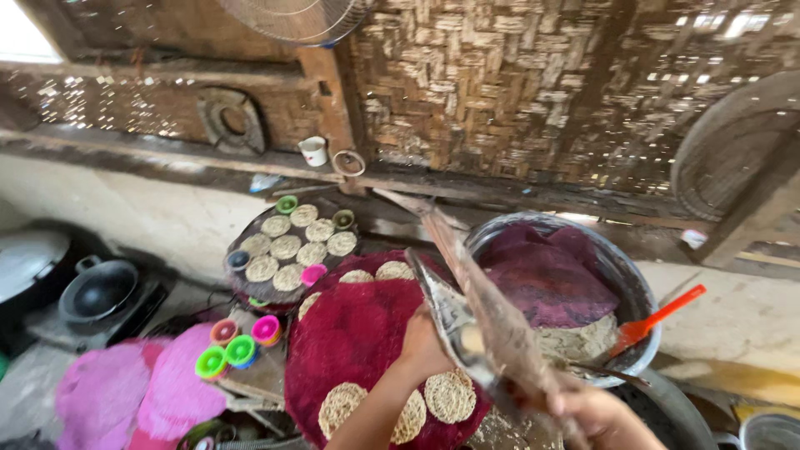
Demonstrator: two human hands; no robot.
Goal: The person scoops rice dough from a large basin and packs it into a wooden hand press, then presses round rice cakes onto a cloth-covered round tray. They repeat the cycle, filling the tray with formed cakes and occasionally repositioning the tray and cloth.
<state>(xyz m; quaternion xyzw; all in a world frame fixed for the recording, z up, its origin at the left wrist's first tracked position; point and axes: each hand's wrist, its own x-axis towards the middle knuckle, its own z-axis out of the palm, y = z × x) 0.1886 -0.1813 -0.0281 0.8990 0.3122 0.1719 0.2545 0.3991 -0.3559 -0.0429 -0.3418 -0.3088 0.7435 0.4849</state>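
My left hand (422,350) presses on the underside of a grey metal press (457,321) over a dark red round tray (358,333). My right hand (596,412) grips the long wooden lever (492,308) of that press. Several round nests of pale noodles (450,396) lie on the red tray. Behind it, a second dark tray (242,283) carries more noodle rounds (287,247). A big metal basin (621,271) to the right holds a purple cloth (546,279) and pale dough (583,340).
An orange spatula (658,319) leans in the basin. Small coloured cups (237,343) stand on a low stool at left, beside pink round mats (125,387). A black wok (98,292) sits at far left. Woven bamboo wall (517,83) and a wooden ledge with a white cup (313,151) stand behind.
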